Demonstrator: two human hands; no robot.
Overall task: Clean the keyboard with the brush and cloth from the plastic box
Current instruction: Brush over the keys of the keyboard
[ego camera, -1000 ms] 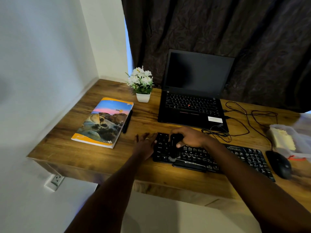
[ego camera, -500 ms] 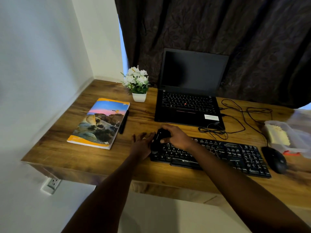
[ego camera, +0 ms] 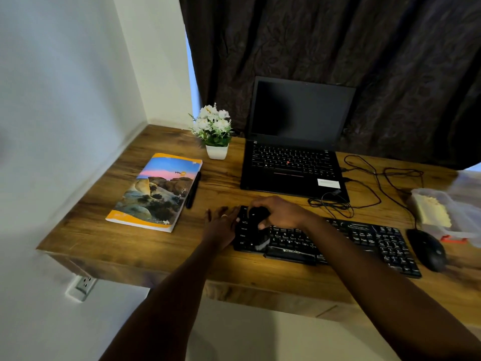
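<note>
R hand grips brush on keyboard (L hand flat beside).

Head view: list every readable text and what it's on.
"ZEBRONICS": keyboard, front edge.
"F G H J", "C V B N": keyboard keys.
"you": notebook cover.
Laptop sticker: blurred, unreadable.
Laptop keys: legends too small to read.

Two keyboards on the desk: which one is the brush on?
The standalone keyboard at the front edge of the desk, not the one in the laptop. The right hand holds the brush on its left end, left hand flat beside it.
</note>
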